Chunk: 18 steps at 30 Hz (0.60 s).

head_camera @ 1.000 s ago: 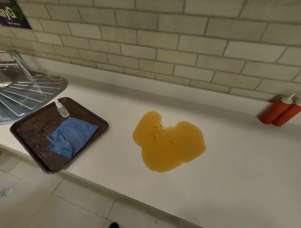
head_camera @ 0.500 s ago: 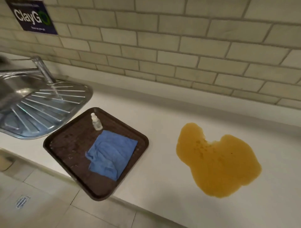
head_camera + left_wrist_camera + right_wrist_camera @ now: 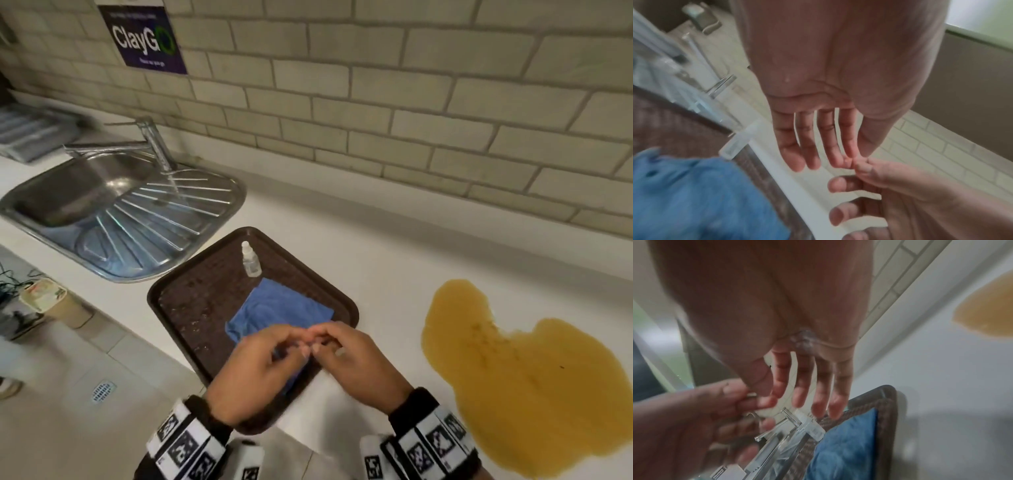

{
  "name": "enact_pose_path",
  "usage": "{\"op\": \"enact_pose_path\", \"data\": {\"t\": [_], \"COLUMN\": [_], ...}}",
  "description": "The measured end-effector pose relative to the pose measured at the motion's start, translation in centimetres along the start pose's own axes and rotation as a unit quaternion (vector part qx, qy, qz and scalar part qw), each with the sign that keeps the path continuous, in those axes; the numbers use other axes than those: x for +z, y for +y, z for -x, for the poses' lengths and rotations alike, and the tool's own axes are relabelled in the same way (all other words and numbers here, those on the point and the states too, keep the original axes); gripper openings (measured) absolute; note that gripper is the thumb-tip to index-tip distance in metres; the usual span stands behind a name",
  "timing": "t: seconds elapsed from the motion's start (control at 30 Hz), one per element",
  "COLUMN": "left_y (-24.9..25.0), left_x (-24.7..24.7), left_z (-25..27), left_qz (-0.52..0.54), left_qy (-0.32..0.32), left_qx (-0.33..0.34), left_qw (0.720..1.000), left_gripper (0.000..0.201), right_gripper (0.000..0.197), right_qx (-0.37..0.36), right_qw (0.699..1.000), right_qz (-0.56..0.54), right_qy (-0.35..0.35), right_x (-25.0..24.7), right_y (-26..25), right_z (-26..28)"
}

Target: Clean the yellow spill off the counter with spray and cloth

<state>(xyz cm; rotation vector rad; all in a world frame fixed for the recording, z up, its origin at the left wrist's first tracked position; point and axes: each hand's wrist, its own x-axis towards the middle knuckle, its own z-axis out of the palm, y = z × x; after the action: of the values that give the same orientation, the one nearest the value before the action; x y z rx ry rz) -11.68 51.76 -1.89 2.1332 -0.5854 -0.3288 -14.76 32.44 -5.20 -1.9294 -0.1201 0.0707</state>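
A wide yellow spill lies on the white counter at the right. Left of it, a brown tray overhangs the counter's front edge. It holds a small clear spray bottle standing upright and a crumpled blue cloth. Both hands hover over the tray's near corner, above the cloth. My left hand and right hand touch fingertip to fingertip, with fingers relaxed and nothing held. In the wrist views the left hand and right hand show loose fingers, with the cloth and bottle beneath.
A steel sink with a faucet sits left of the tray. A brick wall with a dark sign backs the counter. Below the front edge are a tiled floor, a drain and a lidded cup.
The view has swung left, shifting the tray and spill rightward in frame. Both hands have come into view over the tray's near corner, fingertips touching.
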Motion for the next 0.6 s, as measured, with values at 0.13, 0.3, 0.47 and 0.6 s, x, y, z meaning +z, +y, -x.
{"op": "enact_pose_path", "data": {"t": [0.13,0.3,0.47,0.6], "left_y": [-0.2,-4.5,-8.9,-11.3], "left_x": [-2.0,-4.1,-4.3,-4.1], "left_z": [-7.0,-14.7,-18.0,-18.3], "left_qz": [-0.031,-0.13,-0.123,-0.066], "left_qy": [0.148,0.251,0.231,0.213], "left_qx": [0.03,-0.044,-0.173,-0.195], "left_qw": [0.988,0.958,0.949,0.955], "left_gripper": [0.022,0.04,0.076,0.086], "right_gripper": [0.023,0.044,0.057,0.052], "right_qx": [0.004,0.107,0.156,0.205], "right_qw": [0.998,0.971,0.93,0.913], "right_qz": [0.05,0.214,0.327,0.352], "right_qy": [0.041,-0.005,-0.057,0.01], "right_x": [-0.8,0.5,3.1,4.3], "right_y": [2.3,5.6,6.2,5.9], "right_z": [-6.3,-10.8,-11.5,-12.1]}}
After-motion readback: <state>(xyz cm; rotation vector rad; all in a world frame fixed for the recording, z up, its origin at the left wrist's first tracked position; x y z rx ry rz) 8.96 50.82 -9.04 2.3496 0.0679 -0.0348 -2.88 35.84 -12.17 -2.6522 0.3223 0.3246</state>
